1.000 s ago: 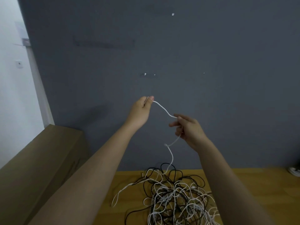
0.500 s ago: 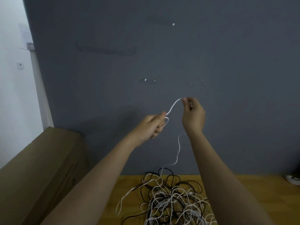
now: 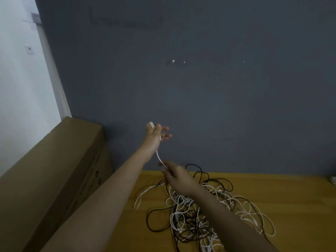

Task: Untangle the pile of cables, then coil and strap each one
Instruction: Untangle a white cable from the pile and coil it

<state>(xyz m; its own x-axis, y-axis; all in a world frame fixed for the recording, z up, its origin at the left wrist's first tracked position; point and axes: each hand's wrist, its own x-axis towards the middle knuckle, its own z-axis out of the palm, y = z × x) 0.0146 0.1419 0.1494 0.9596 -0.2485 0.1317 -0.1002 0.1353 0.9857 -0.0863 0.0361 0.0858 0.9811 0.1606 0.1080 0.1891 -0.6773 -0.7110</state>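
No readable writing, your left hand (image 3: pixel 156 132) raised, thumb pinning white cable (image 3: pixel 158 155), fingers spread, your right hand (image 3: pixel 177 176) lower, pinching the same cable above the tangled pile (image 3: pixel 205 211).

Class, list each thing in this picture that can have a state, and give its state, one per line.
Left hand: raised, thumb pinning the white cable, fingers spread.
Right hand: lower, pinching the same cable.
White cable: stretched between both hands, running down into the pile.
Cable pile: tangled, black and white, on the wooden floor.
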